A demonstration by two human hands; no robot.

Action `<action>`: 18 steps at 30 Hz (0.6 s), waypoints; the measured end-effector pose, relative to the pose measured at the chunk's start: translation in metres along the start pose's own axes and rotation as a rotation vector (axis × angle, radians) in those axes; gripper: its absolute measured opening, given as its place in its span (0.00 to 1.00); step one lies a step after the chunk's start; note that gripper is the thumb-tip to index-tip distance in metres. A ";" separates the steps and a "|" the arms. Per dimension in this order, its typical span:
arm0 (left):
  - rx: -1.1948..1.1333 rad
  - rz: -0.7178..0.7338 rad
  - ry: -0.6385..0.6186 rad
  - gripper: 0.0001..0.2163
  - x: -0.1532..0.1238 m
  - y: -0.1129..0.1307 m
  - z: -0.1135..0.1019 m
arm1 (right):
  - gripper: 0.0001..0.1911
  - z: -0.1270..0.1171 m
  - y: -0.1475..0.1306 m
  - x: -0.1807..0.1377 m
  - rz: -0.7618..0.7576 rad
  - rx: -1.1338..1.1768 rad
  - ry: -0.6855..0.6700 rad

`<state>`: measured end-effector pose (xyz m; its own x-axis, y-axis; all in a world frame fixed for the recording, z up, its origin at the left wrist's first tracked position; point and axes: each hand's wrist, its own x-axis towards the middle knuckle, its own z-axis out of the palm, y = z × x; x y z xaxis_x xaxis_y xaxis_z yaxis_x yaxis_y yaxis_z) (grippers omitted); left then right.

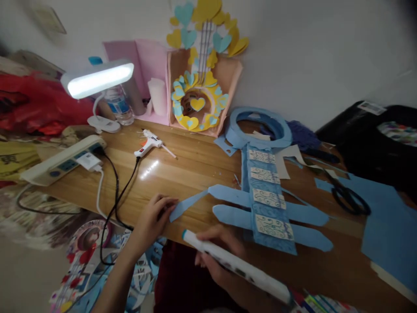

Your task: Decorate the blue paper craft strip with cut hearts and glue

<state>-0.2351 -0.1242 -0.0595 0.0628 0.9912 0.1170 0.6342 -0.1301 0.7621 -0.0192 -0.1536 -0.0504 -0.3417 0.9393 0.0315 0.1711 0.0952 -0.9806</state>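
My left hand (150,224) lies near the table's front edge, its fingers pinched at the end of a narrow blue paper strip (189,205). In my right hand (224,265) is a thick white pen-shaped device (241,265) with a teal tip and small dark marks on its side, tilted with the tip up and to the left. Just beyond, a blue paper guitar shape lies flat, with a round hoop body (286,134), a neck (269,202) bearing several patterned white cards, and pointed blue paper strips (309,213) sticking out sideways.
A white glue gun (148,145) lies on the table, its cord crossing to a power strip (65,161). Behind stand a lit lamp (100,78), a water bottle (120,106) and a yellow paper guitar (198,102). Black scissors (350,198) rest by blue sheets (391,226) at right.
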 end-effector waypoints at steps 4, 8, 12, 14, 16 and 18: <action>-0.052 -0.004 0.070 0.07 -0.004 -0.010 -0.002 | 0.09 0.035 -0.012 0.035 0.059 0.016 0.041; -0.053 0.033 0.254 0.07 -0.018 0.000 -0.008 | 0.06 0.027 -0.024 0.046 0.124 -0.083 0.013; 0.068 0.272 0.116 0.15 -0.036 0.024 -0.016 | 0.08 0.021 -0.029 0.046 0.165 0.097 -0.094; 0.188 0.368 0.125 0.14 -0.039 0.033 -0.020 | 0.09 0.020 -0.028 0.045 0.156 0.218 -0.160; 0.279 0.408 0.159 0.12 -0.038 0.036 -0.024 | 0.10 0.019 -0.027 0.044 0.139 0.305 -0.218; 0.335 0.426 0.167 0.12 -0.037 0.037 -0.026 | 0.11 0.018 -0.028 0.044 0.132 0.384 -0.257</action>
<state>-0.2342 -0.1661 -0.0191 0.2613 0.8320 0.4894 0.7913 -0.4750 0.3850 -0.0558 -0.1213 -0.0254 -0.5655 0.8188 -0.0989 -0.1091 -0.1931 -0.9751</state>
